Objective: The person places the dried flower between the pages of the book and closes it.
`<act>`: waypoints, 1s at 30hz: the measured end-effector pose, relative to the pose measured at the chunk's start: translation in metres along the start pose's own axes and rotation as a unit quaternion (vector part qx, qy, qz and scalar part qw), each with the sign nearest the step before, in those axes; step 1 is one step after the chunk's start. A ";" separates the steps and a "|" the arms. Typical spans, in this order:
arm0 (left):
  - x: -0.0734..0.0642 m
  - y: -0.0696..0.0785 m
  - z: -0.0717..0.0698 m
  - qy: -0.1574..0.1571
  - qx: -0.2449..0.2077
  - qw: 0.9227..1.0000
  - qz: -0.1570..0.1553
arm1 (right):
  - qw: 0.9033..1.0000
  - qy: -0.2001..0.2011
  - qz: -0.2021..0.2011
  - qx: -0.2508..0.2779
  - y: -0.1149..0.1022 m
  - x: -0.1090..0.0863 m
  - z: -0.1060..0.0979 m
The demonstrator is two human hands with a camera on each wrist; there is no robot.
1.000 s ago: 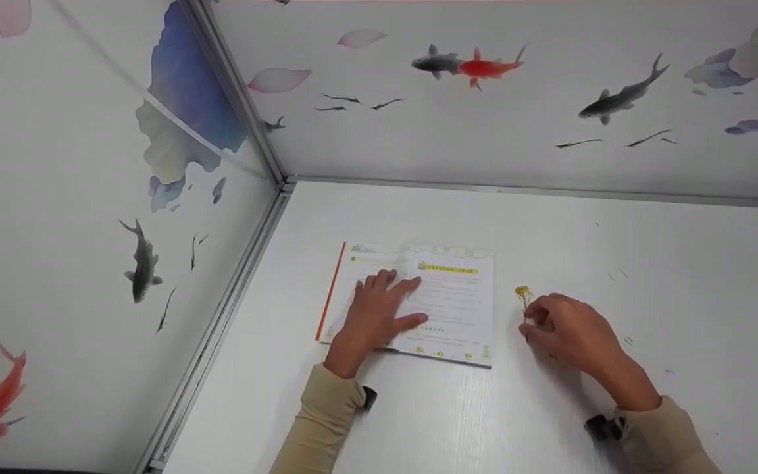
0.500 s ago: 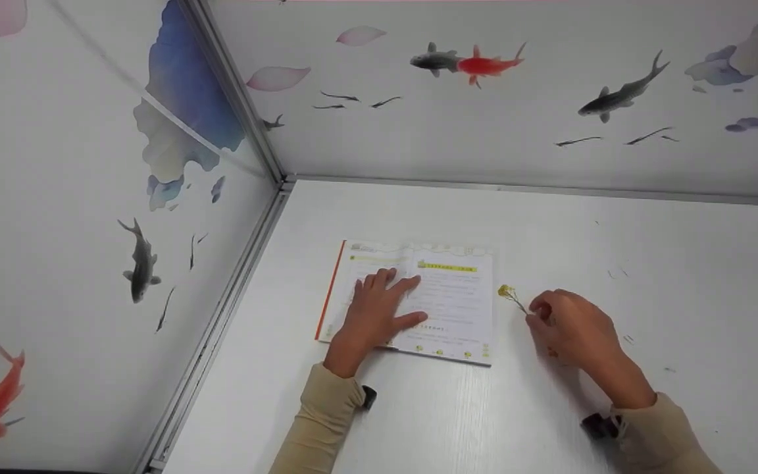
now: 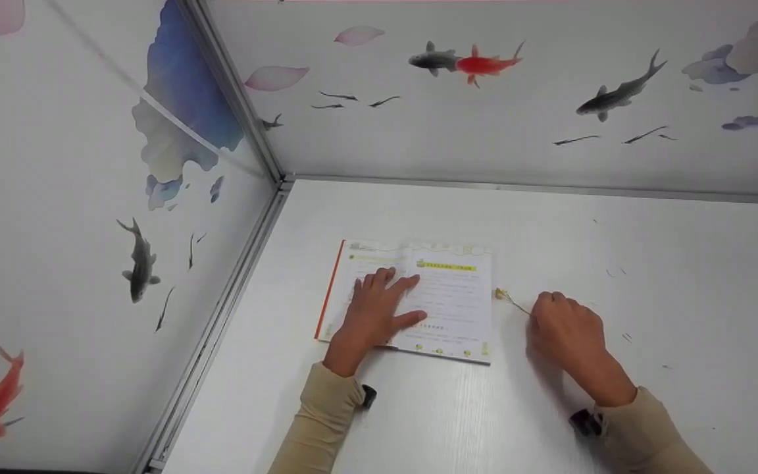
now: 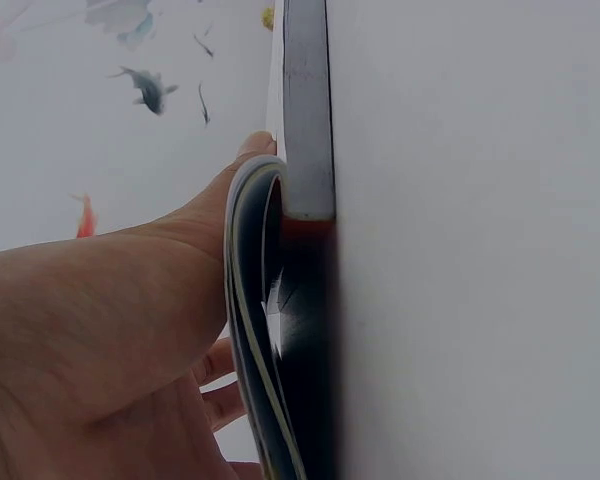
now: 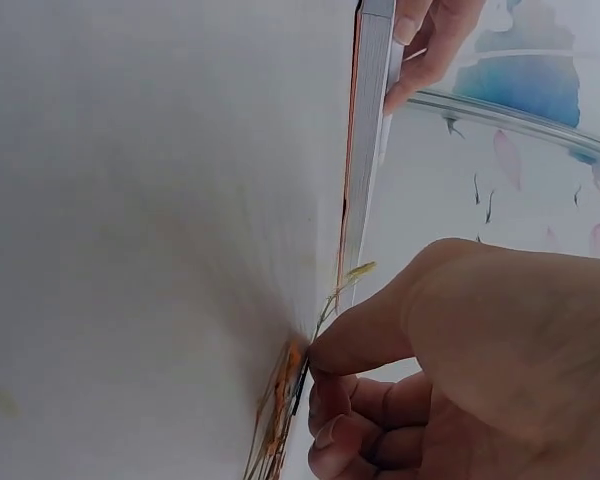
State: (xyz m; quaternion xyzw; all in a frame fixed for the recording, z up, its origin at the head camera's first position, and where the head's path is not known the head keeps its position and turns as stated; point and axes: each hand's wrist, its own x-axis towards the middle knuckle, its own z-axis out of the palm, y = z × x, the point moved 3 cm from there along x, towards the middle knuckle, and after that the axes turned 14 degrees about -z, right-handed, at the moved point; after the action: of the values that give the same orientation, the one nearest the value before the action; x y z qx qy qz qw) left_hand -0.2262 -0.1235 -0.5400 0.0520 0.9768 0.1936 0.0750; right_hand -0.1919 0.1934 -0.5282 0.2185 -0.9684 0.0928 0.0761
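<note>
In the head view an open book (image 3: 454, 306) with yellow headings lies on the white table. My left hand (image 3: 371, 315) rests across both its pages, fingers spread. To the right of the book, my right hand (image 3: 566, 334) pinches the thin stem of a small yellow dried flower (image 3: 500, 294), whose head points left at the book's right edge. The right wrist view shows that flower head (image 5: 361, 270) above the thumb and index finger. Beside those fingertips, thin brown stems with orange bits (image 5: 280, 395) hang low; what they belong to is unclear. The left wrist view shows pages (image 4: 245, 260) curving up beside the hand.
A patterned panel (image 3: 484, 131) with painted fish stands along the table's back edge. Another panel (image 3: 70, 230) borders the left side, with a metal rail (image 3: 221, 316) at its foot. Small dark specks (image 3: 616, 271) mark the table at the right.
The flower has swung from upright to leaning left toward the book. My right hand has turned, its knuckles now facing up, and shifted slightly. My left hand stays on the book.
</note>
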 end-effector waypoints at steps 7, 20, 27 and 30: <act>-0.001 0.000 0.000 0.004 0.007 1.000 0.000 | 0.998 -0.016 0.022 0.060 0.002 -0.001 0.002; -0.001 -0.001 0.001 0.008 0.006 1.000 -0.008 | 0.991 0.064 0.012 0.118 -0.013 0.011 -0.009; -0.002 0.002 0.001 0.005 0.013 1.000 -0.016 | 0.987 0.018 0.011 0.160 -0.029 0.031 0.002; -0.002 0.003 0.001 0.006 0.018 1.000 -0.015 | 0.984 -0.003 0.012 0.178 -0.036 0.041 0.008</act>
State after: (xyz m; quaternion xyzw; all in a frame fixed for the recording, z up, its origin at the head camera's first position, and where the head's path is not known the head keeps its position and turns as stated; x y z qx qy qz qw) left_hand -0.2239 -0.1210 -0.5393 0.0376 0.9813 0.1749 0.0709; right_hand -0.2135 0.1430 -0.5234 0.2175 -0.9391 0.2641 0.0321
